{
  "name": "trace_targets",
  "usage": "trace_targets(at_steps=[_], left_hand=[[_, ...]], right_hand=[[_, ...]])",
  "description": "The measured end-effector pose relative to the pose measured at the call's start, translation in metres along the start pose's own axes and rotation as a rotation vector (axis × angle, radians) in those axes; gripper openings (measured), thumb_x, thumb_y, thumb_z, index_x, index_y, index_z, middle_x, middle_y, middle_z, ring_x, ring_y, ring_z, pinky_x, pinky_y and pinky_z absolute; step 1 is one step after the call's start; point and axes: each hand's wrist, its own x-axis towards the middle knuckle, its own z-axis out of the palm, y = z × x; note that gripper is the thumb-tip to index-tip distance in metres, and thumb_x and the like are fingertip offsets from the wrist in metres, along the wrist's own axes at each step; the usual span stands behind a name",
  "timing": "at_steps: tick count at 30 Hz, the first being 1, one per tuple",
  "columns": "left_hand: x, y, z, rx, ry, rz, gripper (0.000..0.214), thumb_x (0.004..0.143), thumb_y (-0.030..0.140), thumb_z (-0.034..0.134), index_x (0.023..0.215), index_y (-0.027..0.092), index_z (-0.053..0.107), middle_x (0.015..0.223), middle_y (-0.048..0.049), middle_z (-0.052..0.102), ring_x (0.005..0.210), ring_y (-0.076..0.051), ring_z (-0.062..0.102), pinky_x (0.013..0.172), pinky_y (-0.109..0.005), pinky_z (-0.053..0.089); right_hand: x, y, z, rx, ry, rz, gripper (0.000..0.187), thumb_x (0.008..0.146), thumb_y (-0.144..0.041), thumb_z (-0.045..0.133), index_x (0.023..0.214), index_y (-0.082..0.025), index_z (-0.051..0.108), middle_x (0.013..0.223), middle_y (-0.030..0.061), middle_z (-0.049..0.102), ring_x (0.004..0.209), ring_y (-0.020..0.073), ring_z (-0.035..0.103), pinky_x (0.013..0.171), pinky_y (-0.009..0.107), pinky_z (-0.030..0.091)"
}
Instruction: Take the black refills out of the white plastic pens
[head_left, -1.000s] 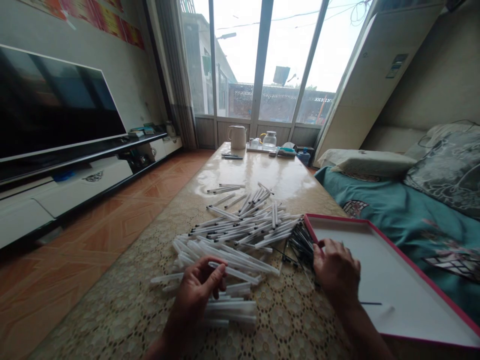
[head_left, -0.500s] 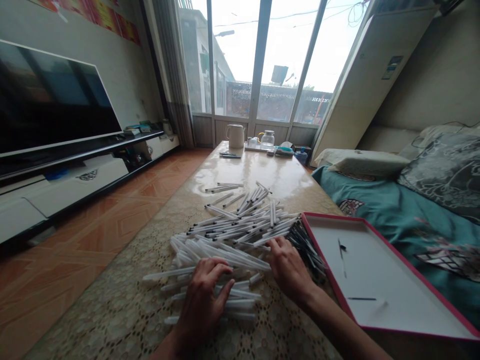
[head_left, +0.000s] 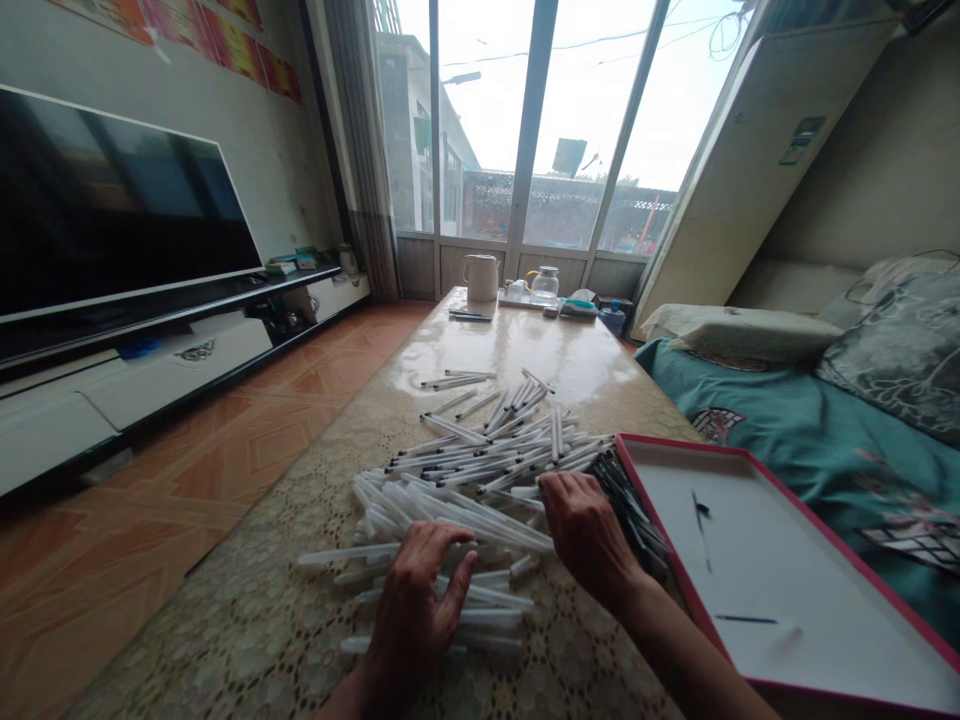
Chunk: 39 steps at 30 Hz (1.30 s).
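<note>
My left hand [head_left: 420, 600] lies on the near heap of clear pen barrels [head_left: 435, 515], fingers stretched out flat over them. My right hand [head_left: 585, 530] rests at the heap's right edge, its fingers curled down onto the barrels, beside a bundle of dark pen refills [head_left: 626, 500]. I cannot see whether it grips one. Farther back lies a spread of white pens with black tips [head_left: 495, 450]. All of it sits on a long table with a lace-pattern cover [head_left: 247, 630].
A white tray with a red rim [head_left: 757, 560] lies at the right, holding two or three loose refills. A jug [head_left: 480, 277], a glass pot and small items stand at the table's far end. A TV unit runs along the left, a teal-covered sofa on the right.
My right hand left the tray's corner and moved left onto the barrel heap. My left hand dropped from a raised pinch to lie flat on the barrels. The camera shifted slightly.
</note>
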Motion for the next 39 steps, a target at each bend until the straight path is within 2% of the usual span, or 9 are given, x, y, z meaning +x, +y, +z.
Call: trace_targets(at_steps=[3,7,11,14,17,22,30,34,39], left_hand=[[-0.001,0.002,0.001,-0.117,0.003,-0.047,0.027,0.078,0.022,0.061,0.104,0.022,0.064,0.090,-0.0071,0.067,0.079,-0.023,0.061,0.069,-0.031,0.048],[-0.003,0.004,0.003,-0.320,-0.104,-0.117,0.036,0.080,0.026,0.060,0.116,0.023,0.058,0.087,-0.0057,0.065,0.070,-0.018,0.059,0.063,-0.027,0.047],[-0.003,0.008,0.002,-0.611,-0.282,-0.293,0.023,0.082,0.032,0.058,0.101,0.019,0.062,0.069,-0.0018,0.060,0.056,-0.013,0.052,0.054,-0.022,0.043],[-0.001,0.012,-0.001,-0.705,-0.302,-0.380,0.017,0.080,0.034,0.061,0.085,0.018,0.061,0.063,-0.0002,0.057,0.050,-0.010,0.048,0.048,-0.019,0.040],[0.001,0.014,-0.005,-0.612,-0.313,-0.350,0.015,0.080,0.033,0.061,0.081,0.018,0.062,0.062,0.0001,0.055,0.052,-0.010,0.048,0.050,-0.019,0.039],[-0.001,0.012,-0.004,-0.410,-0.395,-0.201,0.023,0.084,0.036,0.055,0.077,0.016,0.065,0.055,-0.0001,0.055,0.050,-0.010,0.047,0.048,-0.018,0.034],[0.000,0.011,0.008,-0.727,-0.297,-0.645,0.038,0.075,0.054,0.059,0.072,0.016,0.054,0.044,0.0045,0.053,0.029,-0.004,0.035,0.030,-0.014,0.022],[0.002,0.015,0.010,-0.814,-0.214,-0.703,0.041,0.069,0.056,0.064,0.072,0.015,0.057,0.044,0.0039,0.055,0.027,-0.003,0.036,0.028,-0.012,0.022],[0.001,0.017,0.011,-0.859,-0.132,-0.735,0.042,0.067,0.055,0.066,0.073,0.015,0.060,0.044,0.0041,0.055,0.026,-0.003,0.037,0.027,-0.012,0.023]], right_hand=[[-0.017,-0.019,-0.010,0.292,-0.054,-0.006,0.020,0.091,-0.015,0.039,0.095,-0.020,0.058,0.085,0.0040,0.059,0.072,0.0160,0.055,0.067,0.025,0.040],[-0.035,-0.038,-0.016,0.740,-0.183,0.048,0.016,0.092,-0.022,0.042,0.094,-0.020,0.058,0.081,0.0017,0.060,0.070,0.0140,0.056,0.064,0.023,0.042],[-0.039,-0.041,-0.016,1.072,-0.330,0.142,0.023,0.091,-0.034,0.046,0.086,-0.017,0.061,0.066,-0.0017,0.054,0.058,0.0106,0.048,0.053,0.019,0.038],[-0.039,-0.036,-0.018,1.176,-0.465,0.160,0.030,0.092,-0.040,0.042,0.086,-0.017,0.061,0.059,-0.0043,0.047,0.050,0.0078,0.040,0.045,0.017,0.032],[-0.039,-0.031,-0.022,1.101,-0.533,0.094,0.038,0.094,-0.042,0.037,0.075,-0.017,0.059,0.056,-0.0051,0.040,0.050,0.0076,0.037,0.046,0.017,0.030],[-0.040,-0.028,-0.019,0.845,-0.509,-0.020,0.034,0.095,-0.034,0.037,0.071,-0.018,0.054,0.060,-0.0038,0.048,0.055,0.0087,0.043,0.051,0.018,0.032],[-0.044,-0.033,0.005,0.169,-0.108,-0.235,0.016,0.091,-0.022,0.048,0.075,-0.020,0.049,0.062,-0.0025,0.056,0.051,0.0120,0.048,0.049,0.026,0.020],[-0.041,-0.037,-0.002,0.082,0.030,-0.286,0.020,0.094,-0.022,0.042,0.075,-0.021,0.048,0.063,-0.0017,0.055,0.054,0.0146,0.050,0.052,0.028,0.021],[-0.042,-0.044,-0.005,0.093,0.069,-0.264,0.022,0.095,-0.022,0.040,0.075,-0.021,0.050,0.063,-0.0011,0.055,0.055,0.0150,0.049,0.052,0.028,0.022]])
